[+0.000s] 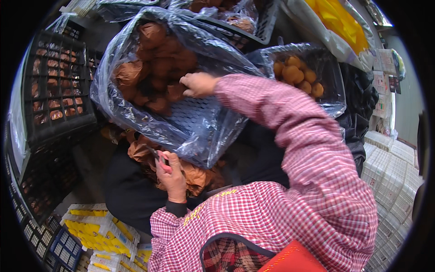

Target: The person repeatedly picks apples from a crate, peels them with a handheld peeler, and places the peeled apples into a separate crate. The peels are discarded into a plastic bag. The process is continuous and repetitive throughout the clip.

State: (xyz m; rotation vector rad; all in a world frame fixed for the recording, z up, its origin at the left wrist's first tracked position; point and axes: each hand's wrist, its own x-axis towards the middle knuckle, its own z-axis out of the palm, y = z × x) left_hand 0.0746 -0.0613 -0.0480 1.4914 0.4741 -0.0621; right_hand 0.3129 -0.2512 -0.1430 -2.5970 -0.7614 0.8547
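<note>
My right hand point(199, 85) reaches into a crate lined with clear plastic point(217, 122), its fingertips at the edge of a heap of brown paper-wrapped items point(163, 64); whether it grips one I cannot tell. Lower down, my left hand point(172, 175) holds small scissors with red-pink handles point(164, 163), their blades pointing up and left. Crumpled brown paper point(196, 178) lies in front of my lap, beside and below the left hand. To the right of the lined crate, several round orange-brown fruits point(294, 74) sit in another plastic-lined container point(334, 88).
Black plastic crates point(59, 131) with wrapped items stand at the left. Another black crate point(266, 23) is at the top. A white bag with yellow lining point(340, 23) is at upper right. Yellow-and-white cartons point(98, 234) stand lower left; white crates point(387, 166) are stacked at right.
</note>
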